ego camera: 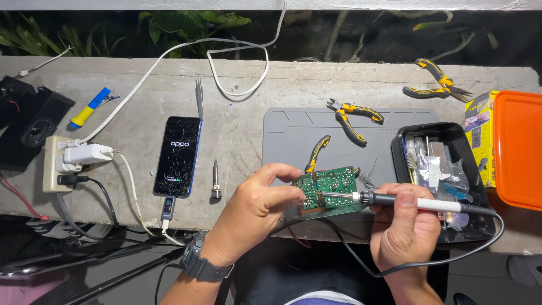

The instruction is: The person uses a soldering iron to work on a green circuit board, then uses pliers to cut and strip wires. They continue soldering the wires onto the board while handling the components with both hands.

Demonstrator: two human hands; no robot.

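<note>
A person's two bare hands work over a grey mat (282,135) lying on a concrete ledge (141,85), seen from above. At the mat's near edge sits a green circuit board (330,183), tilted a little. The left hand (254,206), with a dark watch (203,262) on its wrist, grips the board's left edge, thumb and fingers pinched on it. The right hand (403,223) is clenched around a soldering iron (406,200), thumb on top of the handle; the iron's metal tip reaches left and touches the board near the left fingertips. The iron's black cord loops down from the handle, past the mat's near edge.

On the mat, beyond the board, lie yellow-and-black pliers (355,116), and another yellow-handled tool (317,152) lies just behind the board. Right of the mat is an open black box (403,135) of small parts, and beyond that an orange lid (516,149). Further pliers (435,82) lie behind the box.

Left of the mat lie a spare iron tip (215,181), tweezers (199,96) and a phone (178,155) with a cracked, lit screen, plugged in by cable. Farther left are a power strip (53,164) with a white charger (87,153), a blue-and-yellow tool (89,107) and a black speaker (34,127).
</note>
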